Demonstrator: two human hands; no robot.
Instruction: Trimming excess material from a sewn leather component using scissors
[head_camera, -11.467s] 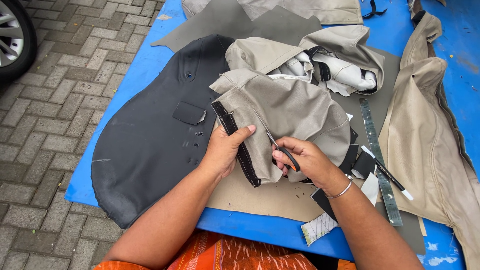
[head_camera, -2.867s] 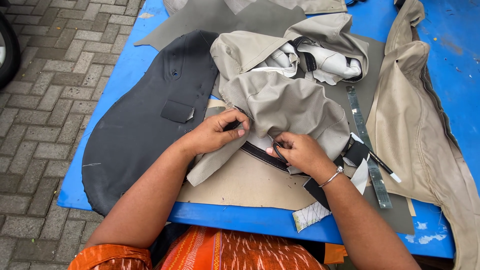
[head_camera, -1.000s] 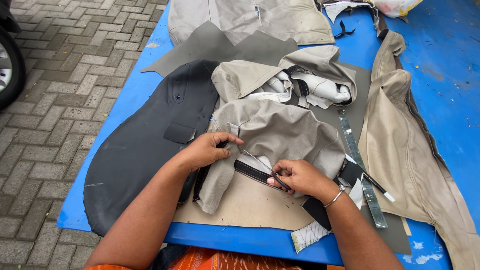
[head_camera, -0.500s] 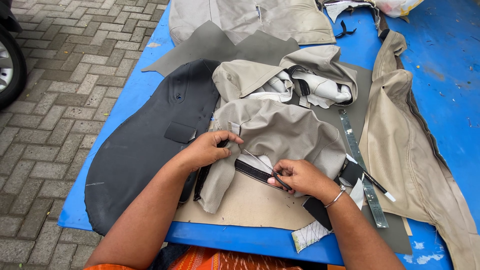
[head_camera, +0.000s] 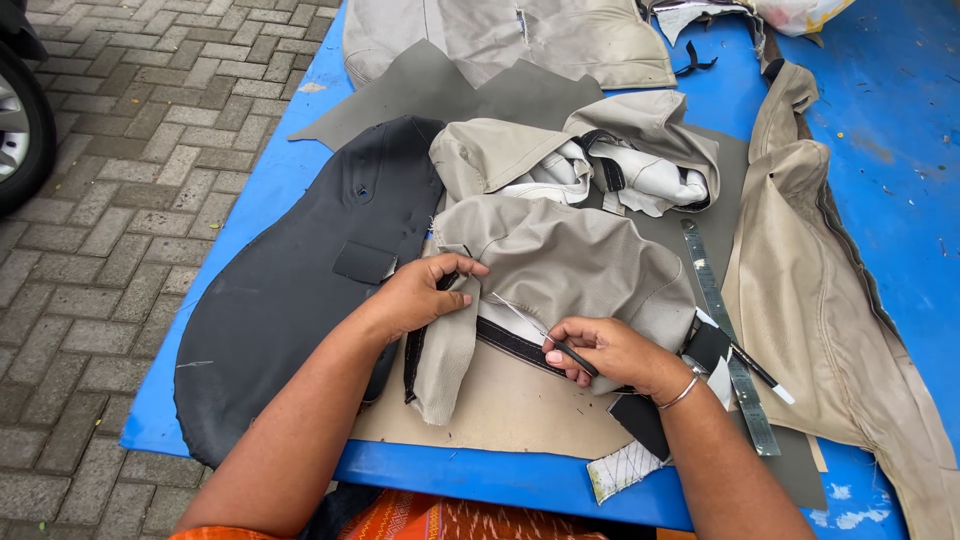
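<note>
A beige leatherette seat cover (head_camera: 570, 260) with a black edge strip (head_camera: 515, 345) lies bunched on a tan pattern sheet (head_camera: 500, 410). My left hand (head_camera: 425, 292) pinches the cover's left flap and holds it down. My right hand (head_camera: 600, 350) grips a thin seam-ripping tool (head_camera: 545, 335); its metal tip lies along the seam between the beige material and the black strip. A loose thread runs up from the tip.
A large black panel (head_camera: 290, 300) lies left on the blue table (head_camera: 470, 480). More beige covers (head_camera: 830, 300) lie right and at the back (head_camera: 500, 35). A metal ruler (head_camera: 725, 340) and a pen (head_camera: 755, 370) lie right of my wrist. Brick paving lies left.
Over the frames my left hand has shifted along the cover's left flap and my right hand has worked the tool leftwards along the seam. In the last second almost nothing has moved.
</note>
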